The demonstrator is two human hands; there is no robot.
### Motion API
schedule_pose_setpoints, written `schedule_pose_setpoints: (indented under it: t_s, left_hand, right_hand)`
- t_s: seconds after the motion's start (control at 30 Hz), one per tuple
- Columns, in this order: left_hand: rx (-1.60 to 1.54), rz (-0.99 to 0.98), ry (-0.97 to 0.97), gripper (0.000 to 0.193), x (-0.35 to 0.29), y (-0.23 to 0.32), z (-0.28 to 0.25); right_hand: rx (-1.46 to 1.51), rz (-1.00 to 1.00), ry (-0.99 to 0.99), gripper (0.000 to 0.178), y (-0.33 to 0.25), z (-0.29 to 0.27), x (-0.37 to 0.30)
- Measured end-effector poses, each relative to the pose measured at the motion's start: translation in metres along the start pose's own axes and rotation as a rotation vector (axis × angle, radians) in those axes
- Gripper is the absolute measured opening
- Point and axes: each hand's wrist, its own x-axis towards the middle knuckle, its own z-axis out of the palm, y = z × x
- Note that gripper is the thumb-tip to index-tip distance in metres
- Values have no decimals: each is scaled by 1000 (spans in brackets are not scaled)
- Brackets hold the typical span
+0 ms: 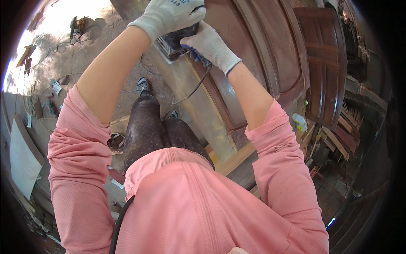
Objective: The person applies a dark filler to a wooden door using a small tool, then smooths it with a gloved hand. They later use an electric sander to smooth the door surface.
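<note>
A dark power sander (172, 45) with a pale flat base rests on the edge strip of a large brown wooden door (230, 55). My left hand (172, 16), in a white knit glove, is closed over the sander's far end, its fingers curled. My right hand (210, 45), gloved the same way, grips the sander's near right side; part of its fingers is hidden behind the tool. A black power cord (198, 86) loops down from under my right hand toward the door's left edge.
A second panelled door (323, 63) stands at the right, with scrap wood strips (338, 139) and a whitish bottle (300, 121) near it. At the left, another corded tool (77, 27), tangled cables and a pale board (24, 156) lie on the dusty floor.
</note>
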Motion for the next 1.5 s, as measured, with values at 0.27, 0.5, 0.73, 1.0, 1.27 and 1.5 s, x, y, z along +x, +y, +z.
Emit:
schedule_pose_setpoints:
  t_s: [0.27,0.5,0.73,1.0,1.27,1.5]
  left_hand:
    - [81,312,-307,8,0,109,36]
    - [-100,239,-535,26,-26,259,52]
    - [-206,203,-685,42,-30,316,58]
    - [-40,463,-438,10,-2,164,38]
    - [126,325,-498,26,49,-20,21]
    - [91,267,-391,20,46,-59,10]
  right_hand:
    - [342,321,-158,33,61,-35,-104]
    - [297,412,-90,49,143,-43,-248]
    - [268,466,-94,59,178,-48,-301]
    - [351,302,-104,40,101,-36,-161]
    - [267,159,-157,18,-3,-28,13]
    - [385,122,-125,23,-11,-6,52]
